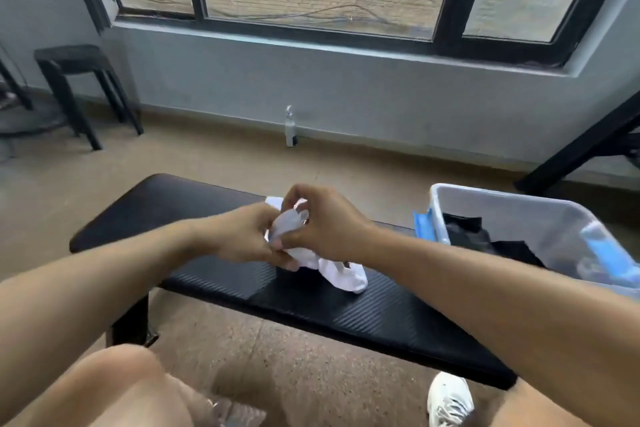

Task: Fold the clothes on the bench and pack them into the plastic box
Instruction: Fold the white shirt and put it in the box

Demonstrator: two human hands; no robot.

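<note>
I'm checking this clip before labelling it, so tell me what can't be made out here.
All in the head view:
- White garment: the left hand and right hand cover its bunched middle, so its type is unclear.
- Plastic box: cut off by the right edge; the dark clothes inside are partly hidden.
- Bottle by the wall: too small to identify.

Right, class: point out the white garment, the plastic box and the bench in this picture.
white garment [341,274]: head view, on the loose end lying on the bench.
plastic box [498,206]: head view, on its far clear wall.
bench [346,314]: head view, on the bare black pad.
</note>
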